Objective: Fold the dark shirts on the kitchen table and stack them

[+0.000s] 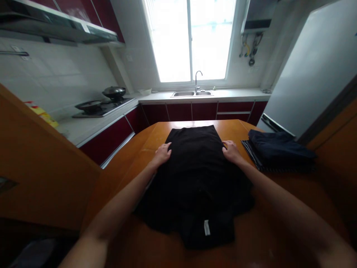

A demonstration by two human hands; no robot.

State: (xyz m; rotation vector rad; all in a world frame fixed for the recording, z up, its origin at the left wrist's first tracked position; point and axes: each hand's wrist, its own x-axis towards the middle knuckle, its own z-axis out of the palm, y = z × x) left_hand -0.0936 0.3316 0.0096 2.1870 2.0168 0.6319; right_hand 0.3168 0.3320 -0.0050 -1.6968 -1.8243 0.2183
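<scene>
A black shirt (195,160) lies spread flat on the wooden table (145,145), its collar towards me and its hem at the far end. Inside the collar shows a small white label (206,227). My left hand (163,153) is closed on the shirt's left side edge, near the hem. Opposite it, my right hand (231,151) has its fingers curled on the right side edge. The fingertips of both hands are partly hidden at the cloth.
Folded dark clothes (279,150) are stacked on the table's right side. Beyond the table runs a counter with a sink (192,93). At the left, a covered wok (113,92) and a pan (88,106) sit on the stove. A refrigerator (312,70) stands at right.
</scene>
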